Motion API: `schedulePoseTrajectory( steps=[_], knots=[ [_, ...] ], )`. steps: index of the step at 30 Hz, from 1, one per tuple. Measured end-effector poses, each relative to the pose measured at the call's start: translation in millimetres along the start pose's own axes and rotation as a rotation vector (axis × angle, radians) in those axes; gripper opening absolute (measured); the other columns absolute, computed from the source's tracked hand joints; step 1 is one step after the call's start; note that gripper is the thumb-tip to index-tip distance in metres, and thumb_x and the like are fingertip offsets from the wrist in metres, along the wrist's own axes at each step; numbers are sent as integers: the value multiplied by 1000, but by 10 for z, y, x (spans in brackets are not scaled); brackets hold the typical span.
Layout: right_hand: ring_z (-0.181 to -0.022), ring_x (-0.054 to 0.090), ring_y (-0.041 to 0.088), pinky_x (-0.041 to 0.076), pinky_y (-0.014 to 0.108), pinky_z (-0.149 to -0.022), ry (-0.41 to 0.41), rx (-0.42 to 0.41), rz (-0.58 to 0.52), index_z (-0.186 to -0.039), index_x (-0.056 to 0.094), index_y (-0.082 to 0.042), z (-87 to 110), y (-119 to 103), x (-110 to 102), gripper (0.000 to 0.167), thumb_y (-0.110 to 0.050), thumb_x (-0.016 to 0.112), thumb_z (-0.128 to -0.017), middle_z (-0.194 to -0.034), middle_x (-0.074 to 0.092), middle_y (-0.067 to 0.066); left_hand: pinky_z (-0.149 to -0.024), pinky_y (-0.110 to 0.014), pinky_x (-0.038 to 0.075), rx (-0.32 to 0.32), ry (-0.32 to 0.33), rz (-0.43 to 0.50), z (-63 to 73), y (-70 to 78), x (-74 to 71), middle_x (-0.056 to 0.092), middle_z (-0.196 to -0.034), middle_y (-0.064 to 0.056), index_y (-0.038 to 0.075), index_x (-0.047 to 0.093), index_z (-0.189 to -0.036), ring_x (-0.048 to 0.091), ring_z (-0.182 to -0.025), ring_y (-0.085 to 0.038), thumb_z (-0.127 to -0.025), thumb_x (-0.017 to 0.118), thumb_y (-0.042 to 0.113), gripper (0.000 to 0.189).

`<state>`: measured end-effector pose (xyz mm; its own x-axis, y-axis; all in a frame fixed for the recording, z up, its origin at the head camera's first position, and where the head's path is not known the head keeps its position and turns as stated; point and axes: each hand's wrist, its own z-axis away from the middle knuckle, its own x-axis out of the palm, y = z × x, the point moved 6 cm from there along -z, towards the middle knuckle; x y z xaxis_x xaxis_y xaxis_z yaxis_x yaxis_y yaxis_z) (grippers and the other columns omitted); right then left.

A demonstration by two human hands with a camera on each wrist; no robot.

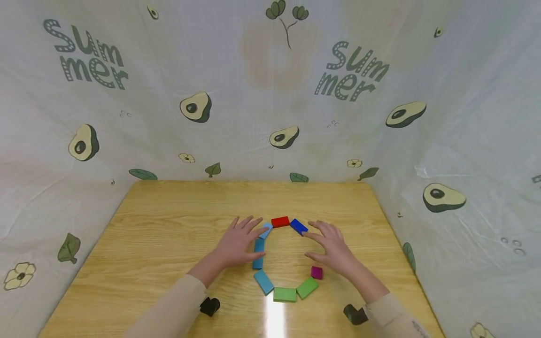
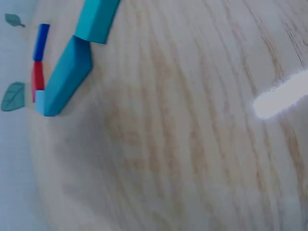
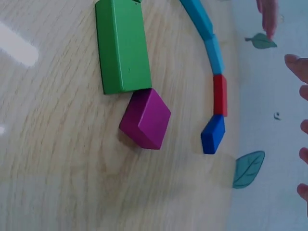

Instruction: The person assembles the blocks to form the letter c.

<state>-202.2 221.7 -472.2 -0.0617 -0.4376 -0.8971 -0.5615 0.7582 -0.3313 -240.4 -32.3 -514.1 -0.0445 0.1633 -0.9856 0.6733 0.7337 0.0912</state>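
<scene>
Blocks lie on the wooden table in a ring with a gap on its right side. A red block [image 1: 280,222] and a dark blue block [image 1: 298,227] form the far end. Down the left run a light blue block [image 1: 267,229] and two blue blocks, one long [image 1: 258,261], one angled [image 1: 264,281]. Two green blocks [image 1: 285,295] and a magenta cube [image 3: 147,120] make up the near side. My left hand [image 1: 237,245] hovers with spread fingers over the left blocks, partly covering them. My right hand [image 1: 331,246] hangs by the gap, fingers spread, fingertips close to the dark blue block.
A pale cloth [image 1: 236,155] printed with avocados and leaves rises behind the table [image 1: 169,220] and along both sides. Black wrist mounts [image 1: 210,306] show below each forearm. A bright glare strip [image 1: 275,319] crosses the near tabletop.
</scene>
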Motion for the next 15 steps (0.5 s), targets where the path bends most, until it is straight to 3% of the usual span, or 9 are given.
schedulePoseTrajectory(
  steps=[6, 15],
  knots=[
    [-138, 28, 42, 14, 68, -107, 8, -52, 133, -133, 61, -15, -57, -20, -133, 60, -42, 77, -81, -151, 37, 15, -111, -62, 18, 16, 94, -46, 80, -84, -278, 29, -157, -5, 25, 41, -149, 24, -143, -33, -86, 59, 65, 77],
    [-141, 22, 43, 11, 72, -106, 13, -18, 223, -141, 53, -16, 11, 103, -277, 70, -59, 63, -87, -156, 28, 14, -112, -61, 15, -25, 147, -114, 356, -340, -504, 29, -157, -6, 25, 42, -149, 24, -143, -34, -85, 61, 64, 78]
  ],
)
